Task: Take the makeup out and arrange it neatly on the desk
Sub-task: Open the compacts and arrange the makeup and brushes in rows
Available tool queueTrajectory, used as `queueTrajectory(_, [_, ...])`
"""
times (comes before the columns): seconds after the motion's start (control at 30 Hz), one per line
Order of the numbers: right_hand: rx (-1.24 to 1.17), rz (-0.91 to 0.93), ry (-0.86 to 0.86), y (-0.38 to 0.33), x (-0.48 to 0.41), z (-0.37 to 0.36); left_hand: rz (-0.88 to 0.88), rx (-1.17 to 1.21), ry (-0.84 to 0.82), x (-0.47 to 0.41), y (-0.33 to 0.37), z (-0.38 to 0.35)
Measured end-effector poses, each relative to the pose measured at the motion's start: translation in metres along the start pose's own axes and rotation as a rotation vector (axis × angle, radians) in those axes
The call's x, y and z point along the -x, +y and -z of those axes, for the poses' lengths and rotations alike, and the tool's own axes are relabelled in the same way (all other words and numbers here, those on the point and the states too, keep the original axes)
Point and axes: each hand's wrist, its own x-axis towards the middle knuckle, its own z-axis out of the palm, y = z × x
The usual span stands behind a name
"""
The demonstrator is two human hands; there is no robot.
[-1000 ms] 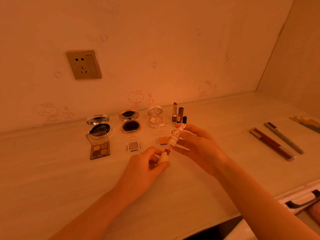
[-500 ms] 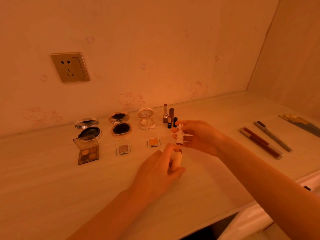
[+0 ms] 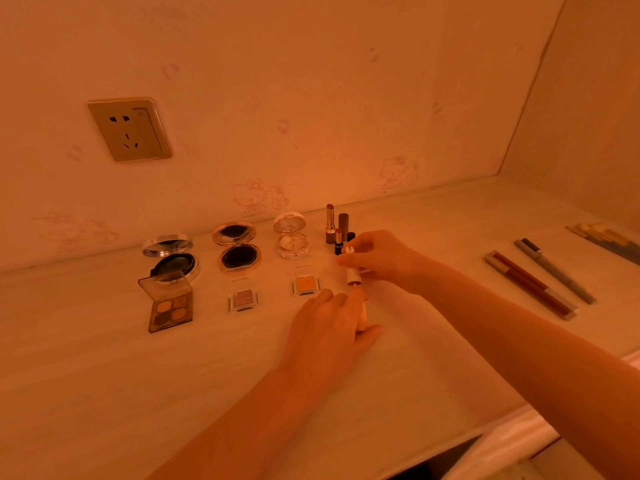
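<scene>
I am pinning the lip gloss tube (image 3: pixel 362 315) upright on the bench (image 3: pixel 104 393) with my left hand (image 3: pixel 329 327) clamped around it, while my right hand (image 3: pixel 377 258) is pinching its cap (image 3: pixel 354 276) just above, ideally lifting straight so nothing tips.

Two bare forearms come in from the bottom edge — no sleeves, no watch, no bracelet visible on either wrist. The left hand (image 3: pixel 329 327) and right hand (image 3: pixel 377 258) wear no rings that can be made out, and the nails are too blurred to judge — the light is dim and amber.
</scene>
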Motion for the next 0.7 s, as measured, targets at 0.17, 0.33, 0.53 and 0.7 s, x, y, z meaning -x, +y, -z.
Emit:
queueTrajectory(0.17, [0.22, 0.075, -0.013, -0.004, -0.01, -0.008, 0.041, -0.01, 0.002, -0.001, -0.001, -0.002])
queueTrajectory(0.33, [0.371, 0.17, 0.027, -0.005, -0.02, -0.019, 0.025, -0.045, 0.051, 0.002, -0.005, -0.001])
queueTrajectory(0.53, [0.447, 0.203, 0.064, -0.006, -0.024, -0.027, 0.062, -0.085, 0.078, 0.002, -0.009, -0.003])
queueTrajectory(0.7, [0.491, 0.203, 0.019, -0.005, -0.025, -0.028, 0.051, -0.08, 0.05, 0.003, -0.011, -0.004])
